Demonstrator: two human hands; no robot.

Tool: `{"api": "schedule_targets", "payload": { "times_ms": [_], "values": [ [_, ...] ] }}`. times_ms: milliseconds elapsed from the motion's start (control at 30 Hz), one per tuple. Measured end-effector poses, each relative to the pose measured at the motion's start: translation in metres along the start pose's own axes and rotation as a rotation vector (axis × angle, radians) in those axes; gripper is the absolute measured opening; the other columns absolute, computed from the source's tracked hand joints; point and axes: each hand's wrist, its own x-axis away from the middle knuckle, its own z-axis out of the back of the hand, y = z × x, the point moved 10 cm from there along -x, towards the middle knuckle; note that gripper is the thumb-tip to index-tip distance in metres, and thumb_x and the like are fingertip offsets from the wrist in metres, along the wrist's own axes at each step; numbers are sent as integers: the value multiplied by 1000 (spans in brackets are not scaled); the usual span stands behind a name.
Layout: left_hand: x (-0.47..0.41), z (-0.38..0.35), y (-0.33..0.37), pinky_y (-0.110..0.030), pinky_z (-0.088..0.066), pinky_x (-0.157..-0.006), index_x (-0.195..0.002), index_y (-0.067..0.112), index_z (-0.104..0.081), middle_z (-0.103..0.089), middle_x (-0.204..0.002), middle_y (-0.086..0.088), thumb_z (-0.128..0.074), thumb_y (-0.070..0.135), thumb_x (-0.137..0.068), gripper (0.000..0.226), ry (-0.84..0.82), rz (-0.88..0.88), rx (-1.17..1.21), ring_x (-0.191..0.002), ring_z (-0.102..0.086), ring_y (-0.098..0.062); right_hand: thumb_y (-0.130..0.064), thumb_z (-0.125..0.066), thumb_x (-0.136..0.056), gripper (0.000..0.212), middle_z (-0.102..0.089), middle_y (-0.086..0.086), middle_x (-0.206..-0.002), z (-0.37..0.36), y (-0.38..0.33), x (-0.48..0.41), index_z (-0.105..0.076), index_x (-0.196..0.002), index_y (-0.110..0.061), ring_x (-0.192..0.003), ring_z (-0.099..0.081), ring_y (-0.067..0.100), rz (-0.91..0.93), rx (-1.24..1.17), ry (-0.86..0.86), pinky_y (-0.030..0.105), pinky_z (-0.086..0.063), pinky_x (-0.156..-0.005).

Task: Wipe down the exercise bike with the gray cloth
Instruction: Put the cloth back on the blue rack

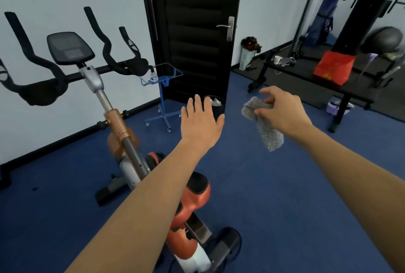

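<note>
My right hand (pixel 282 111) pinches the gray cloth (pixel 262 122) between thumb and fingertips at its upper end, held in the air over the blue floor (pixel 285 196), while my left hand (pixel 200 119) is spread flat and empty, palm down, fingers pointing toward the black door (pixel 195 31). The cloth is a small, nubby, loosely folded piece with a speckled gray weave; its free end droops straight down below my grip, which tells me it is light, soft and limp, with no stiffness of its own. I judge it will bunch and slip out of a two-finger pinch once it drags on a surface, so a fuller hold, gathered into the palm with a pad of fabric left under the fingers, would suit wiping better. The exercise bike (pixel 122 132) stands to my left and below my left forearm, well apart from the cloth and not yet touched by it. Its black handlebars (pixel 105 42) curve up toward the white wall, a dark console (pixel 70 48) sits between them on a silver and copper-coloured post, and orange body panels run down toward the base near the bottom of the view. The bike looks heavy and rigid, with smooth plastic and metal that should wipe easily, though the many bends in the bars will call for wrapping the cloth around them. A weight bench (pixel 317 79) and a red bag (pixel 334 67) lie off to my right.
</note>
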Motion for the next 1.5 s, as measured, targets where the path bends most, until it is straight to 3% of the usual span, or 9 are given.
{"api": "schedule_targets", "payload": {
  "times_ms": [133, 333, 533, 967, 1100, 1500],
  "values": [
    [-62, -26, 18, -46, -8, -116, -148, 12, -7, -5, -157, -16, -28, 48, -99, 65, 26, 71, 30, -144, -1, -32, -17, -68, -82, 49, -61, 11, -114, -5, 32, -63, -48, -126, -18, -94, -50, 14, 73, 10, -34, 24, -38, -72],
    [-168, -64, 38, -46, -7, -116, -147, 11, -8, -6, -157, -17, -30, 47, -99, 64, 26, 176, 61, -144, -2, -33, -18, -68, -82, 48, -61, 14, -114, -10, 77, -179, -49, -126, -15, -103, -55, 24, 115, 40, -64, 25, -39, -72],
    [-265, -72, 52, -46, -6, -116, -148, 12, -7, -5, -157, -16, -29, 47, -98, 65, 39, 222, -8, -144, -1, -32, -17, -68, -82, 50, -60, 14, -115, -12, 114, -289, -48, -127, -15, -86, -51, 18, 161, 14, -140, 26, -41, -69],
    [-498, -106, 33, -45, -8, -118, -147, 11, -6, -4, -157, -16, -28, 48, -99, 65, 113, 417, -84, -145, -1, -31, -18, -67, -83, 49, -59, 13, -114, -68, 162, -560, -48, -128, -14, -86, -49, 15, 326, -72, -235, 20, -40, -68],
    [-558, -112, 10, -44, -7, -118, -147, 12, -7, -6, -157, -15, -29, 47, -98, 64, 148, 483, -93, -145, -2, -30, -19, -67, -83, 47, -59, 12, -113, -99, 155, -644, -49, -126, -15, -83, -48, 14, 359, -98, -274, 9, -32, -47],
    [-712, -144, -181, -44, -8, -118, -148, 11, -6, -4, -157, -15, -29, 47, -98, 65, 111, 631, -141, -145, -2, -30, -22, -70, -80, 48, -59, 9, -108, -299, 73, -845, -51, -124, -14, -86, -48, 12, 408, -187, -375, 10, -32, -55]
  ]
}}
